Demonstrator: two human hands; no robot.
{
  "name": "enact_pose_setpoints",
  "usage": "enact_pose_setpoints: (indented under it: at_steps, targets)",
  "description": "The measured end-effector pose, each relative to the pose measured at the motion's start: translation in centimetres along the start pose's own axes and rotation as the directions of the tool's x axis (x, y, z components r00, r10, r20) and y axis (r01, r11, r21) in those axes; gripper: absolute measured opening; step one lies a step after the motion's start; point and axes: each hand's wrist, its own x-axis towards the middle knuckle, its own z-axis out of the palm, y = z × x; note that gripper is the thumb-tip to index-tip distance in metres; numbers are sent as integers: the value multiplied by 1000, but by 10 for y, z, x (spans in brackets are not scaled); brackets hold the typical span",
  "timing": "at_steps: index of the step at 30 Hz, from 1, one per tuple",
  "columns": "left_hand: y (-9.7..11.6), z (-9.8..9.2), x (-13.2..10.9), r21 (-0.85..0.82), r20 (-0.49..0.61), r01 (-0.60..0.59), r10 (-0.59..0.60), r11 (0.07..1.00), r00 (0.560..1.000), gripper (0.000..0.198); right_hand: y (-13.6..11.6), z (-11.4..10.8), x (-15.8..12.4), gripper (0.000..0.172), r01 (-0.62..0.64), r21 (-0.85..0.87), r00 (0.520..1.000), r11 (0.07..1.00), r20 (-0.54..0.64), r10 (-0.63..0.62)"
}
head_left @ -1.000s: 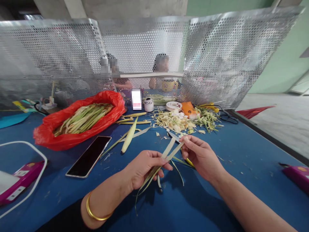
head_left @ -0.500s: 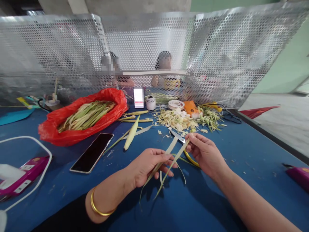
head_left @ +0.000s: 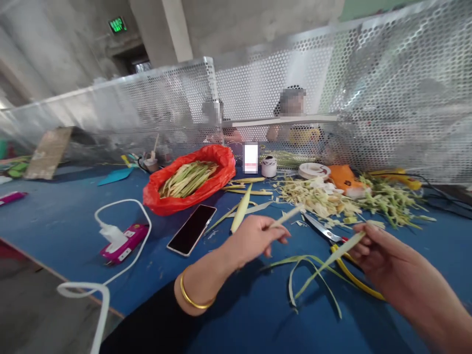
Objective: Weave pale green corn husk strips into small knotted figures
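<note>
My left hand (head_left: 254, 241), a gold bangle on its wrist, pinches a narrow pale leaf strip (head_left: 289, 215) that points up and right. My right hand (head_left: 393, 263) grips the broad end of a second leaf strip, pale green (head_left: 341, 251), whose thin tip hangs down toward the table. Several thin green strips (head_left: 309, 259) curl below and between the hands. Scissors with yellow handles (head_left: 342, 268) lie half under the right hand, blades toward the back. A pale pointed bud-like piece of plant (head_left: 241, 210) rests beyond my left hand.
A red plastic bag (head_left: 157, 199) of long leaves lies behind a phone (head_left: 191, 230). Leaf scraps (head_left: 315, 196), a tape roll (head_left: 314, 170) and a small jar (head_left: 269, 167) are at the back. A purple power strip (head_left: 125, 244) with a white cable sits left. Perforated metal panels (head_left: 254, 78) stand behind.
The view has swung left. My hands have moved apart: the left keeps one narrow strip, while the right has drawn another strip away to the right.
</note>
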Motion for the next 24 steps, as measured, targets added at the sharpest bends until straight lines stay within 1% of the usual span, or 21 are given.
enact_pose_setpoints:
  at_steps: [1,2,3,4,5,7,10,12,14,18,21,24]
  targets:
    - [0,-15,2,190,-107,-32,53,981,993,27,0,0,0,36,-12,2,1000,1000,-16,12]
    - [-1,-29,5,422,-245,9,104,906,964,23,0,1,0,38,-22,0,999,1000,-23,22]
    - [-4,-44,8,612,-376,123,150,781,914,21,0,2,0,38,-34,-5,999,999,-19,34]
    - [-9,-56,11,654,-444,202,154,729,883,21,1,3,-1,38,-44,-8,999,999,-7,44]
    - [-15,-67,15,664,-490,262,143,700,860,20,2,3,-1,38,-50,-10,999,999,10,50]
    - [-29,-81,24,677,-520,340,98,653,849,14,4,4,-1,37,-51,-15,998,999,35,52]
    - [-48,-88,34,677,-535,396,45,620,844,8,7,4,1,37,-50,-19,998,999,48,51]
    - [-54,-89,36,665,-535,403,25,628,844,6,7,2,1,36,-47,-19,998,999,51,48]
    - [-55,-92,36,639,-532,394,10,661,847,9,7,1,1,32,-44,-17,997,999,57,45]
    - [-50,-104,31,524,-527,334,-10,783,850,12,6,2,-2,24,-61,-3,996,998,67,61]
    - [-45,-110,25,366,-495,266,-56,892,867,15,7,3,-2,23,-70,3,995,998,76,70]
    - [-37,-109,17,130,-427,168,-98,977,899,10,8,2,-1,24,-84,8,994,996,72,83]
